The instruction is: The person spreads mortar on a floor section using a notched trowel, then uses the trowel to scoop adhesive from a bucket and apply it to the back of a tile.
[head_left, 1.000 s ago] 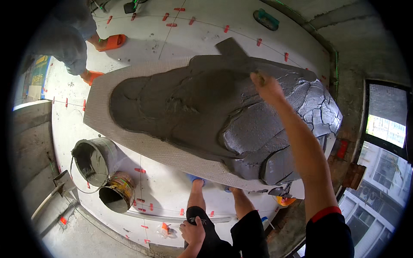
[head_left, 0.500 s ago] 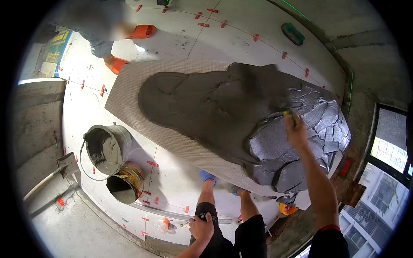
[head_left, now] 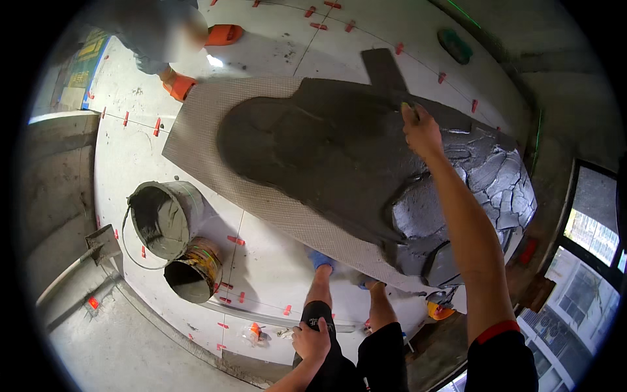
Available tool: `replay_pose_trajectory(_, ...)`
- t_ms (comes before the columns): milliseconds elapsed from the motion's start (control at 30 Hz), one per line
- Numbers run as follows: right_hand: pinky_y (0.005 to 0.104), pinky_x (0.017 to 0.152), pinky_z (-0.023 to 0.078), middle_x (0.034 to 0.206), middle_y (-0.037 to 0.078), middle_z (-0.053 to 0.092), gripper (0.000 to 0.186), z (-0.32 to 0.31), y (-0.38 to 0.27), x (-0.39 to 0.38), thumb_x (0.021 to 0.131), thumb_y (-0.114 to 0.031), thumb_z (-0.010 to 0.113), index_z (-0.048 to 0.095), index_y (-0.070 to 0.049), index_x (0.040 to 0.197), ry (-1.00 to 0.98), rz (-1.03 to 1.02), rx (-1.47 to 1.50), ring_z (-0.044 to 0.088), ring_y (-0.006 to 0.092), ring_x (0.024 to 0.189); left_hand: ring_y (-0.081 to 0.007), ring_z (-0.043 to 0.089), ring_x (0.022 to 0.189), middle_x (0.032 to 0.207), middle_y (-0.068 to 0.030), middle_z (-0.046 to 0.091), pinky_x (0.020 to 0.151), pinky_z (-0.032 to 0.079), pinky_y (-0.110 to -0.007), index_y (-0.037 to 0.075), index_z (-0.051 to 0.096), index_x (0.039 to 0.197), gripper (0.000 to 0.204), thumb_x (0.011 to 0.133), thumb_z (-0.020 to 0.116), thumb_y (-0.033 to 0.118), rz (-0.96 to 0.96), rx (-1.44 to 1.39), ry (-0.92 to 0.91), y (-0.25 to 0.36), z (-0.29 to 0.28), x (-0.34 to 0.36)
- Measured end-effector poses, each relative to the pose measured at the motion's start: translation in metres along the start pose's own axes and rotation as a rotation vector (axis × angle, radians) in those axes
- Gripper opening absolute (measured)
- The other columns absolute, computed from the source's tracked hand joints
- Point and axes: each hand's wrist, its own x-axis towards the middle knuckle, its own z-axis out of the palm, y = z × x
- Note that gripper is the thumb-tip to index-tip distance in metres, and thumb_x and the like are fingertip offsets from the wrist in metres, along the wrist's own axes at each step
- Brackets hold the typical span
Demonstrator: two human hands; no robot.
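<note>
My right hand (head_left: pixel 423 132) grips the handle of a trowel, reaching over the far edge of a large textured slab (head_left: pixel 202 124) on the floor. The trowel's flat rectangular blade (head_left: pixel 385 70), coated in grey mortar, sticks out past that edge. Wet dark grey mortar (head_left: pixel 313 140) covers much of the slab: smooth in the middle and left, ridged and cracked at the right. Bare slab shows along the left end and near side. My left hand (head_left: pixel 312 341) rests on my knee with nothing in it, fingers laid over the knee.
Left of the slab stand a large mortar bucket (head_left: pixel 189 206) and a smaller stained bucket (head_left: pixel 210 256). Red tile clips (head_left: pixel 236 240) dot the pale tiled floor. A shovel (head_left: pixel 102 244) lies at the left. Beyond the slab, another person wears orange slippers (head_left: pixel 224 34). A window (head_left: pixel 591 228) is at right.
My right hand has swept away from me and slightly left with the trowel, its blade now beyond the slab's far edge. My left hand stays on the knee. The view has shifted slightly.
</note>
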Motion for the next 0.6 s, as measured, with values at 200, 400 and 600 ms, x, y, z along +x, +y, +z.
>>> replay_pose_trajectory(200, 0.029, 0.049, 0.044, 0.067, 0.003, 0.056, 0.05, 0.037, 0.017, -0.073, 0.098, -0.041, 0.057, 0.058, 0.001, 0.125, -0.175, 0.139, 0.427, 0.052, 0.0115, 0.051, -0.0405, 0.056, 0.108, 0.11, -0.0235, 0.057, 0.09, 0.046, -0.05, -0.004, 0.058, 0.109, 0.064, 0.089, 0.054, 0.057, -0.043, -0.035, -0.005, -0.012, 0.006, 0.001)
replay_pose_trajectory(400, 0.0357, 0.067, 0.052, 0.083, 0.016, 0.066, 0.059, 0.142, -0.091, -0.143, 0.098, -0.048, 0.053, 0.054, 0.001, 0.131, -0.387, -0.003, 0.438, 0.066, 0.0253, 0.073, -0.0399, 0.055, 0.112, 0.114, -0.0233, 0.057, 0.093, 0.045, -0.05, -0.003, 0.057, 0.111, 0.065, 0.09, 0.052, 0.058, -0.081, -0.006, -0.047, -0.01, 0.0, 0.002)
replay_pose_trajectory(600, 0.0505, 0.084, 0.053, 0.106, 0.027, 0.067, 0.058, 0.195, -0.163, -0.182, 0.099, -0.047, 0.046, 0.052, 0.0, 0.131, -0.481, -0.172, 0.271, 0.065, 0.0438, 0.097, -0.0424, 0.056, 0.112, 0.117, -0.0258, 0.056, 0.094, 0.045, -0.052, -0.004, 0.056, 0.116, 0.067, 0.091, 0.049, 0.058, -0.062, 0.043, -0.047, -0.008, 0.001, 0.002)
